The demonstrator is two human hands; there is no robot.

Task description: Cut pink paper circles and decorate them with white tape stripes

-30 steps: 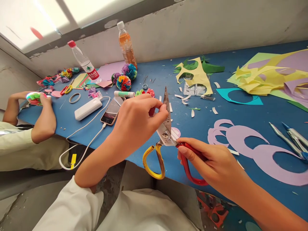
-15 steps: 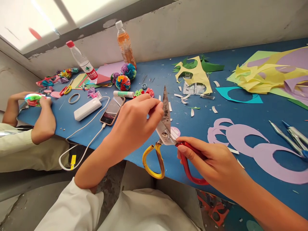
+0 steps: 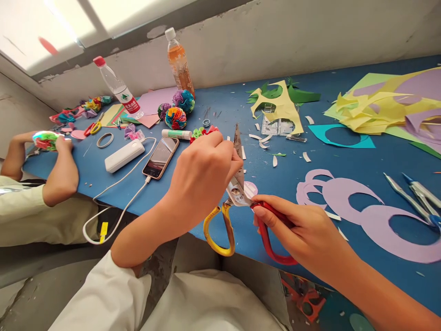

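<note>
A pair of scissors with one yellow and one red handle is held over the table's front edge, blades pointing away from me. My right hand is closed on the red handle. The yellow handle hangs free, spread apart from the red one. My left hand is closed at the blades, thumb and fingers pinched against the metal. It covers part of the blades, and anything small between the fingertips is hidden. Just behind that hand lie green and red paper flowers.
On the blue table are a phone, a white power bank, a glue stick, pompoms, two bottles, purple paper rings, compasses and yellow paper scraps. At left, another person's hands hold a colourful ball.
My left hand has shifted slightly right and rolled over, its fingertips now lying across the blade. My right hand and the scissors stay nearly in place.
</note>
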